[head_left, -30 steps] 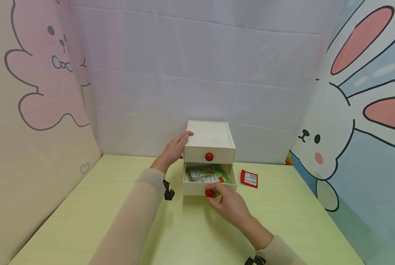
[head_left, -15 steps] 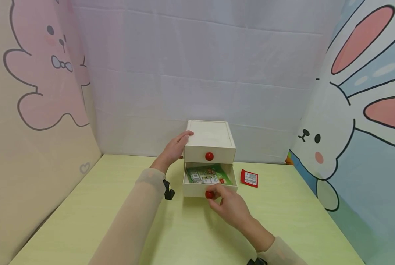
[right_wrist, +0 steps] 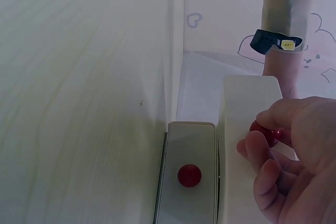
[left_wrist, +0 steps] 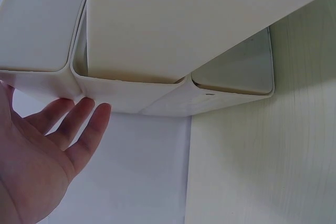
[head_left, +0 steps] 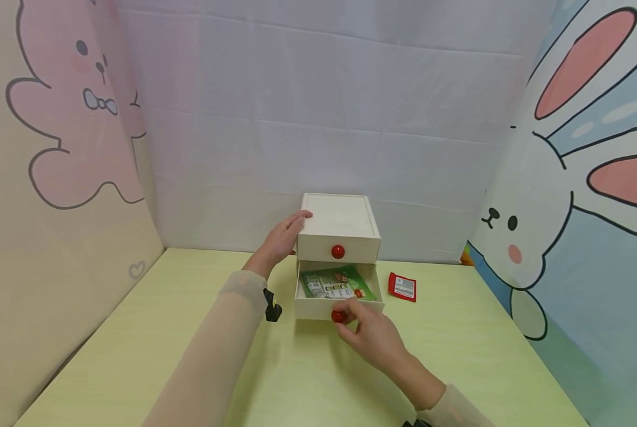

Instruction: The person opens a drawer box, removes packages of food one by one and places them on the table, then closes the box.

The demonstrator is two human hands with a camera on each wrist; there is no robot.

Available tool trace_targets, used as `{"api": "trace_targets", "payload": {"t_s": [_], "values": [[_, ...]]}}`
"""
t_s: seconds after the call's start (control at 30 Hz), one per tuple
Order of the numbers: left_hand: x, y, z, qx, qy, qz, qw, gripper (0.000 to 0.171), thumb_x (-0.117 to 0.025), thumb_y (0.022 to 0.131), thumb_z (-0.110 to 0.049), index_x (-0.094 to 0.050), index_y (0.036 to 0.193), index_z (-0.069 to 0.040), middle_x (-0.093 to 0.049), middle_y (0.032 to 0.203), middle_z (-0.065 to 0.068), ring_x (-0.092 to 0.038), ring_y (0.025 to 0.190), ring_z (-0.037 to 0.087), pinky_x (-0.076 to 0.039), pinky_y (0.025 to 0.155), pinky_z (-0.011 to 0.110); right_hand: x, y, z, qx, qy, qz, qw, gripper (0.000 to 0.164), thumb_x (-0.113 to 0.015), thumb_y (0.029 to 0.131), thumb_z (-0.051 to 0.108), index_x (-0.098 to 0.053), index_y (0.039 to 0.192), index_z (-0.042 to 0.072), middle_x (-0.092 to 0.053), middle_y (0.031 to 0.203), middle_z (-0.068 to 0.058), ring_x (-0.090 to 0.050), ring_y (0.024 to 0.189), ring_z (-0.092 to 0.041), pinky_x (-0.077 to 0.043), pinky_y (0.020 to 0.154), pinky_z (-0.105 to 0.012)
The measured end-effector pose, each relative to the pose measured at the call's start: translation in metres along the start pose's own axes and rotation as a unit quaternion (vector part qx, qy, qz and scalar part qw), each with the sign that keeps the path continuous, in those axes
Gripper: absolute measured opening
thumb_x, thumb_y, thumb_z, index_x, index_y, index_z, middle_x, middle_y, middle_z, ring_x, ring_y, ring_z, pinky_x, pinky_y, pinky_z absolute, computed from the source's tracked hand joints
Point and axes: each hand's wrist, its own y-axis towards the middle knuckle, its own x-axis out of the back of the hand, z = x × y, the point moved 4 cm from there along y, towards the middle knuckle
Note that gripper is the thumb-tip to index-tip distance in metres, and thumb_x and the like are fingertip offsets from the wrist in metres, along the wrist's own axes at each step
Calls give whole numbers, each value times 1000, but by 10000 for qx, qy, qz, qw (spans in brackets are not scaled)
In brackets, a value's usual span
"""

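A white drawer cabinet (head_left: 340, 214) stands at the back of the table. Its middle drawer (head_left: 308, 309) is pulled partway out, with a green printed packet (head_left: 334, 282) lying inside. My right hand (head_left: 373, 333) pinches that drawer's red knob (right_wrist: 266, 134) between thumb and fingers. Against the cabinet's left side and top edge rests my left hand (head_left: 281, 240), its fingers fairly straight. Seen from the left wrist, the fingertips (left_wrist: 100, 114) touch the cabinet's side wall. The top drawer (head_left: 318, 248) is closed, and so is the bottom drawer (right_wrist: 176, 203), visible in the right wrist view.
A small red packet (head_left: 402, 287) with a white label lies on the table to the right of the cabinet. Behind the table hangs a white cloth backdrop (head_left: 233, 154). Side panels with cartoon figures flank the pale yellow-green tabletop (head_left: 201, 320).
The middle drawer has slid slightly farther out toward me, my right hand moving with its knob. More of the green packet shows. My left hand has stayed in place.
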Motion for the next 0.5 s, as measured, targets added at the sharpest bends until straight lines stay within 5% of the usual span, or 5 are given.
{"api": "trace_targets", "payload": {"t_s": [0.37,0.5], "values": [[0,1,1,7,-22,-18,10000,51,-31,117,-57,-52,160,-37,-48,168,11,-61,133,40,-57,101,60,0,-4,3,-95,-30,49,9999,25,-84,96,13,-73,119,19,-80,99,7,-71,82,-19,-50,64,-20],[0,0,1,-14,-19,-24,10000,51,-31,117,-56,-51,160,-37,-49,167,11,-61,132,40,-58,101,59,0,-6,4,-72,-94,46,9999,25,-84,96,14,-73,118,20,-80,99,8,-66,79,-10,-49,62,-20]]}}
